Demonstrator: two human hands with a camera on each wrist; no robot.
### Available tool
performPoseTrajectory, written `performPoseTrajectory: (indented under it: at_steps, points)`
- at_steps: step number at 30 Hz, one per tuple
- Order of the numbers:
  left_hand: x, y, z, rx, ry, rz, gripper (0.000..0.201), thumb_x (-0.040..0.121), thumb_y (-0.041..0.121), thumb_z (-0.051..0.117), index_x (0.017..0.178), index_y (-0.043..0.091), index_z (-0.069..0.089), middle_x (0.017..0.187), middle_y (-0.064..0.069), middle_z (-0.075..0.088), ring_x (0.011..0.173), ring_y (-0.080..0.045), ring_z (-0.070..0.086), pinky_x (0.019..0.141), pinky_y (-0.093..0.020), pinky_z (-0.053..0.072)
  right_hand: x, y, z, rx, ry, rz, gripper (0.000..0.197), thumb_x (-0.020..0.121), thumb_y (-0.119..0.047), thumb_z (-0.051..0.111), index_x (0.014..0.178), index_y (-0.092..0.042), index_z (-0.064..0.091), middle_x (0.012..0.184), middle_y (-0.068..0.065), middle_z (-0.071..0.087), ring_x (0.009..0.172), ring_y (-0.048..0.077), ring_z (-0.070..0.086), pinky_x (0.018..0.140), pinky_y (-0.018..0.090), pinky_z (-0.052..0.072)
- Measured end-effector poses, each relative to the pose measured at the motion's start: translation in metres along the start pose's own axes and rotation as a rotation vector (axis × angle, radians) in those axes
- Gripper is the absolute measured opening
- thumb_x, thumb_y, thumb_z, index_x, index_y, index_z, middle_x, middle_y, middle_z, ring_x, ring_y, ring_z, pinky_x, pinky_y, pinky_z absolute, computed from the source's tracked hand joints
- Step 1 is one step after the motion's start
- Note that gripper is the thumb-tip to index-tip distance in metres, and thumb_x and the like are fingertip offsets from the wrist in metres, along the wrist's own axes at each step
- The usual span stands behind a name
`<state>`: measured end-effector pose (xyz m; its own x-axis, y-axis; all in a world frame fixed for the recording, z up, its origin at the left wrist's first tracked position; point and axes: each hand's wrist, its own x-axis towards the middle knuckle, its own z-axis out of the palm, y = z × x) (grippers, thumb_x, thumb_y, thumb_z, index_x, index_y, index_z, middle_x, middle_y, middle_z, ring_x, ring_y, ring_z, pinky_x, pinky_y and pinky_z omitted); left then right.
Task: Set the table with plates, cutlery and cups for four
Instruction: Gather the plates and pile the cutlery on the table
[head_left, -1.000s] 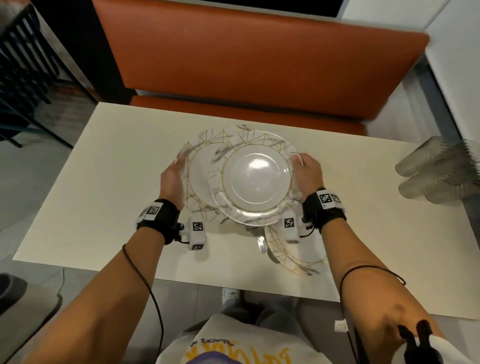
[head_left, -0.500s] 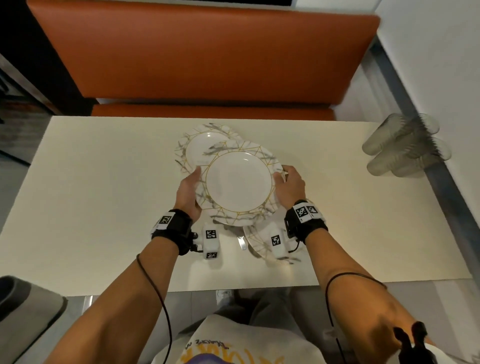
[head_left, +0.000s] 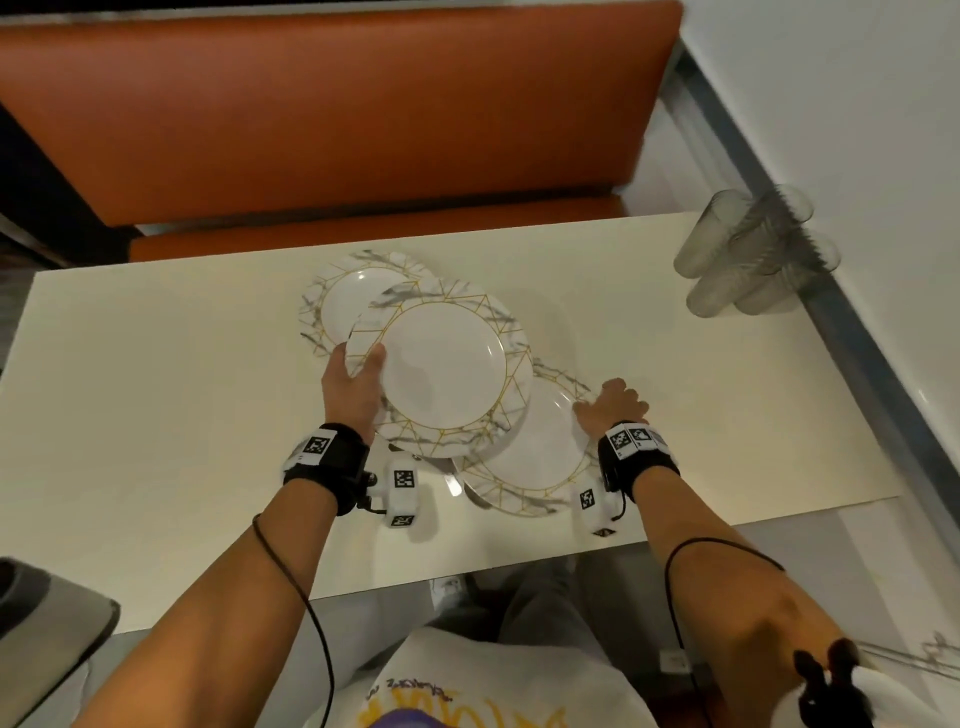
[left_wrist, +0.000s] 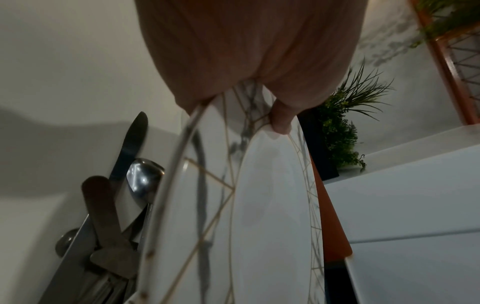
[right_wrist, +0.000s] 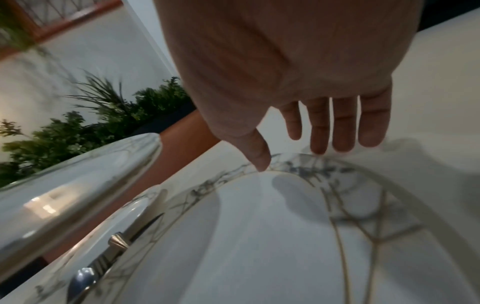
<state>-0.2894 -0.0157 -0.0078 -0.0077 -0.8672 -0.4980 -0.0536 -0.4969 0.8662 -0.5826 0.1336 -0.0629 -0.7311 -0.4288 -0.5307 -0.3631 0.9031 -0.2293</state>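
Observation:
My left hand (head_left: 358, 366) grips the left rim of a white marble-and-gold plate (head_left: 447, 374), thumb on top, and holds it tilted above the cream table (head_left: 156, 415). A second plate (head_left: 340, 299) lies behind it on the left. A third plate (head_left: 535, 457) lies near the front edge. My right hand (head_left: 605, 402) reaches over that plate's right rim with straight fingers (right_wrist: 342, 127), the thumb touching the rim. Knives and a spoon (left_wrist: 103, 226) lie under the lifted plate. Several clear cups (head_left: 753, 254) lie at the back right.
An orange bench (head_left: 337, 130) runs along the table's far side. A white wall (head_left: 857, 130) closes the right side just past the cups. The table's left half is bare. My legs are against the near edge.
My right hand has let go of the lifted plate and dropped right onto the near plate's rim. The left hand now carries the lifted plate alone.

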Motion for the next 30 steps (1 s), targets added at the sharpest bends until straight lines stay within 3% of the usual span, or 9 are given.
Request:
performPoseTrajectory:
  at_steps: [5,9,12,16,18,22,26,28,30]
  points:
    - [0.002,0.003,-0.006,-0.002,0.044,0.028,0.095,0.081,0.054,0.076,0.160,0.022,0.034,0.159,-0.003,0.046,0.142,-0.026,0.048,0.116,-0.050,0.044,0.004,0.016,0.008,0.103,-0.021,-0.082,0.050,0.090,-0.028,0.070,0.132,-0.007,0.053,0.132,0.017,0.060,0.124,0.037,0.055,0.099,0.040,0.049]
    - [0.001,0.009,-0.006,0.031,0.084,0.039,0.080,0.099,0.037,0.069,0.163,0.017,0.026,0.160,0.002,0.039,0.141,-0.021,0.045,0.115,-0.040,0.042,0.005,0.017,-0.007,0.128,-0.045,-0.137,0.020,0.098,-0.023,0.062,0.095,-0.004,0.068,0.097,0.015,0.070,0.094,0.033,0.065,0.074,0.030,0.044]
    - [0.002,0.017,-0.007,0.027,0.093,0.083,0.079,0.100,0.036,0.067,0.164,0.017,0.024,0.165,-0.001,0.034,0.145,-0.022,0.039,0.113,-0.038,0.040,0.008,0.016,-0.029,0.230,-0.059,-0.160,0.031,0.100,-0.022,0.055,0.072,-0.008,0.056,0.079,0.009,0.062,0.087,0.031,0.062,0.073,0.034,0.046]
    - [0.002,0.040,-0.007,0.012,0.109,0.164,0.083,0.093,0.045,0.068,0.162,0.018,0.030,0.165,-0.003,0.036,0.149,-0.024,0.037,0.121,-0.045,0.035,0.012,0.017,-0.071,0.311,-0.017,-0.238,0.025,0.101,-0.026,0.055,0.116,-0.009,0.067,0.120,0.013,0.068,0.112,0.032,0.063,0.093,0.035,0.048]
    - [0.003,0.049,-0.005,0.071,0.110,0.227,0.067,0.097,0.041,0.064,0.156,0.018,0.041,0.158,-0.003,0.047,0.145,-0.024,0.044,0.120,-0.046,0.038,0.012,0.016,-0.095,0.313,0.047,-0.271,0.029,0.102,-0.026,0.053,0.123,-0.010,0.065,0.126,0.012,0.066,0.116,0.032,0.060,0.091,0.030,0.043]
    - [-0.002,0.063,0.003,0.134,0.039,0.326,0.027,0.100,0.036,0.058,0.125,0.026,0.063,0.124,0.005,0.070,0.118,-0.016,0.066,0.104,-0.046,0.055,0.010,0.011,-0.141,0.355,0.179,-0.342,0.031,0.104,-0.024,0.048,0.126,-0.009,0.065,0.128,0.012,0.065,0.119,0.031,0.058,0.093,0.030,0.039]
    - [-0.002,0.059,0.011,0.144,0.009,0.252,0.062,0.087,0.056,0.063,0.143,0.029,0.056,0.146,0.002,0.060,0.134,-0.022,0.056,0.111,-0.049,0.048,0.008,-0.003,-0.157,0.424,0.219,-0.447,0.030,0.104,-0.020,0.049,0.123,-0.006,0.067,0.124,0.011,0.067,0.113,0.025,0.059,0.090,0.025,0.037]
    - [-0.014,0.059,0.018,0.116,-0.011,0.216,0.066,0.094,0.048,0.064,0.153,0.024,0.046,0.160,-0.001,0.044,0.145,-0.023,0.043,0.119,-0.045,0.038,0.007,-0.012,-0.150,0.451,0.214,-0.469,0.027,0.102,-0.020,0.051,0.118,-0.009,0.069,0.121,0.010,0.069,0.112,0.026,0.061,0.093,0.028,0.043]
    - [-0.016,0.051,0.024,0.081,-0.024,0.187,0.061,0.102,0.031,0.061,0.158,0.017,0.040,0.163,-0.002,0.038,0.144,-0.017,0.037,0.113,-0.033,0.034,0.006,-0.022,-0.139,0.460,0.205,-0.467,0.025,0.101,-0.022,0.052,0.114,-0.012,0.071,0.119,0.008,0.070,0.112,0.027,0.062,0.098,0.035,0.047]
